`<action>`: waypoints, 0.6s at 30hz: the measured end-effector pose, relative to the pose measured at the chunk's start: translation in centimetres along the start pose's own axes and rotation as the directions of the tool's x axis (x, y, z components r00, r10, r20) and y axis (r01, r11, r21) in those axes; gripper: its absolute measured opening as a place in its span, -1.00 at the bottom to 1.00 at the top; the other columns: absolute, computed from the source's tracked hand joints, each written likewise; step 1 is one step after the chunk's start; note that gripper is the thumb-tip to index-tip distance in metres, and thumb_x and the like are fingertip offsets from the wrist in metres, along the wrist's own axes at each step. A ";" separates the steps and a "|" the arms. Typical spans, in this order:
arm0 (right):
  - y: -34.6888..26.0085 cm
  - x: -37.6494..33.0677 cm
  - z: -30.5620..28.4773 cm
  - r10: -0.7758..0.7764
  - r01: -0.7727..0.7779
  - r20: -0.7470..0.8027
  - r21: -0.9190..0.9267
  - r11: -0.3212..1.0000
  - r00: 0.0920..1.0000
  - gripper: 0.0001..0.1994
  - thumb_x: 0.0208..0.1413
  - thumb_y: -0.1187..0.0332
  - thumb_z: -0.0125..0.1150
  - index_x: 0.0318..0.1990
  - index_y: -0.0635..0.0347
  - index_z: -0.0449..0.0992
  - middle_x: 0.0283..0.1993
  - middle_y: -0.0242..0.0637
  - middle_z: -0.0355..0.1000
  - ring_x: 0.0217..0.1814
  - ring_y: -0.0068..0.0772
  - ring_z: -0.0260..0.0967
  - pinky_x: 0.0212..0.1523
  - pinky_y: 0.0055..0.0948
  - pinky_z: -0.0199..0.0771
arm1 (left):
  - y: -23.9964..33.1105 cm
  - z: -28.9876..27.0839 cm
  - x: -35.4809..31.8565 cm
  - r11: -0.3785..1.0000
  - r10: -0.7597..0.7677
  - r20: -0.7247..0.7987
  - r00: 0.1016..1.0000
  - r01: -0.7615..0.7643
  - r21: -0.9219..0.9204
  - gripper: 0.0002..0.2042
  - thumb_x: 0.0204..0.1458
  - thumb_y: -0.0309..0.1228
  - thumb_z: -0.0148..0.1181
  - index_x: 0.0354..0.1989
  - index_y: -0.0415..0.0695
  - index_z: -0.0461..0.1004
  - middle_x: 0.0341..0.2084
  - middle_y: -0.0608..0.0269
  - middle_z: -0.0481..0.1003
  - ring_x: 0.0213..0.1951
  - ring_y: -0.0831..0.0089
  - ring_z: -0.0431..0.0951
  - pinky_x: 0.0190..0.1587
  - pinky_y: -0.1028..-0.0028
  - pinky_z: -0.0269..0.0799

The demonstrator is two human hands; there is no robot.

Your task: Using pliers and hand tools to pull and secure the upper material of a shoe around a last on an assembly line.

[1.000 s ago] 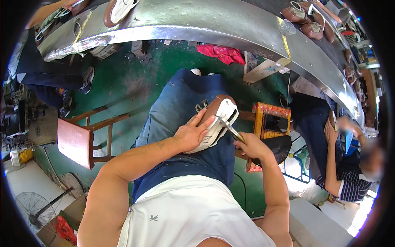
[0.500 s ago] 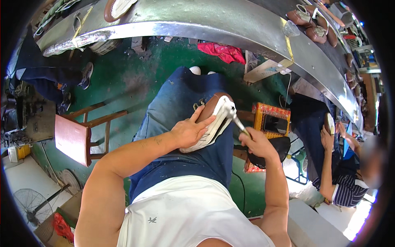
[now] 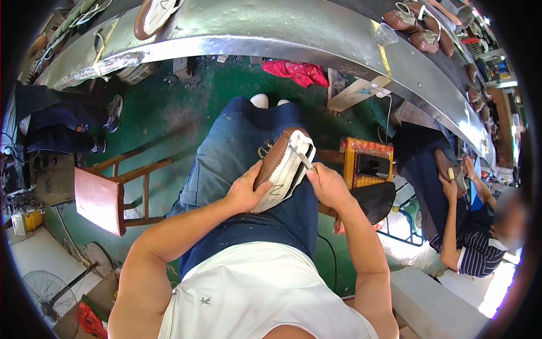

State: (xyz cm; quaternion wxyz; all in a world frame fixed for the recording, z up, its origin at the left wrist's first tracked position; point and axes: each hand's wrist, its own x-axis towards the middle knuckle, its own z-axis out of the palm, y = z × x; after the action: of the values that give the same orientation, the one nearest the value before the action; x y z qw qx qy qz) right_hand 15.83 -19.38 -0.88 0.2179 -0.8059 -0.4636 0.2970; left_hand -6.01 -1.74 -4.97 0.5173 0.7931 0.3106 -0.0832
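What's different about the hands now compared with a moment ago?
The left hand has slid back from across the brown-and-white shoe to its left edge, thumb on top. The right hand has come in leftward, closer to the shoe, with the metal tool. Nothing was let go; the shoe stays on the lap.

Green floor (image 3: 169, 116), metal workbench (image 3: 254, 22), pinkish-topped wooden stool (image 3: 99, 200), bright glare (image 3: 499, 296)

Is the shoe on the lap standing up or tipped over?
Tipped: the shoe in the left hand has laces poking out leftward and its white part facing the camera.
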 end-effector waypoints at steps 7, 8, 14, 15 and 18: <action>-0.1 -1.4 2.0 0.043 -0.044 0.035 0.001 0.999 0.998 -0.62 0.42 0.09 -0.10 -0.04 0.27 0.43 -0.25 0.12 0.53 -0.17 0.34 0.47 -0.11 0.10 0.45 | -0.2 -1.1 0.3 0.995 0.085 0.069 0.994 -0.081 -0.065 -0.09 0.12 -0.17 0.33 0.54 -0.20 -0.09 0.30 -0.22 0.35 0.30 -0.03 0.40 0.35 0.29 0.28; -0.1 -1.6 1.9 0.071 -0.074 0.065 0.042 0.996 0.995 -0.62 0.42 0.08 -0.09 -0.07 0.27 0.44 -0.27 0.10 0.54 -0.18 0.34 0.47 -0.11 0.08 0.46 | 0.3 -1.6 0.1 0.990 0.128 0.108 0.986 -0.122 -0.066 -0.05 0.09 -0.23 0.37 0.55 -0.19 -0.14 0.28 -0.25 0.37 0.29 -0.01 0.42 0.33 0.31 0.29; 2.3 -4.7 3.6 0.161 -0.092 -0.129 0.426 0.900 0.978 -0.55 0.45 0.05 -0.16 -0.13 0.33 0.45 -0.36 -0.16 0.52 -0.32 -0.25 0.53 -0.20 -0.28 0.51 | 3.6 -5.6 -0.3 0.991 0.050 0.291 0.955 -0.084 0.107 0.06 -0.06 -0.32 0.41 0.56 -0.07 -0.22 0.14 -0.32 0.46 0.13 -0.17 0.52 0.22 0.20 0.40; 2.4 -5.5 4.0 0.224 -0.105 -0.164 0.533 0.840 0.961 -0.53 0.46 0.03 -0.17 -0.10 0.34 0.46 -0.36 -0.20 0.52 -0.32 -0.30 0.53 -0.22 -0.31 0.51 | 5.1 -6.7 -1.0 0.973 0.100 0.229 0.968 -0.144 0.181 0.03 -0.07 -0.36 0.40 0.55 -0.08 -0.17 0.10 -0.32 0.48 0.10 -0.19 0.53 0.20 0.17 0.42; 4.2 -7.0 5.7 0.340 -0.144 -0.153 0.694 0.706 0.928 -0.47 0.47 -0.03 -0.21 -0.04 0.36 0.46 -0.34 -0.26 0.52 -0.32 -0.42 0.51 -0.25 -0.38 0.49 | 8.5 -10.5 -1.7 0.909 0.359 0.035 0.933 -0.358 0.211 -0.10 -0.14 -0.48 0.44 0.43 -0.11 0.06 0.05 -0.14 0.56 0.02 -0.06 0.62 0.10 0.24 0.53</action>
State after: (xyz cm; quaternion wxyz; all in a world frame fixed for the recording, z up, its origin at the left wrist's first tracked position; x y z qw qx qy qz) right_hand 11.81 -27.09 -5.68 0.5128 -0.7595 -0.1802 0.3574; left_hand -4.45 4.46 7.07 0.4347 0.8878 0.1500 -0.0180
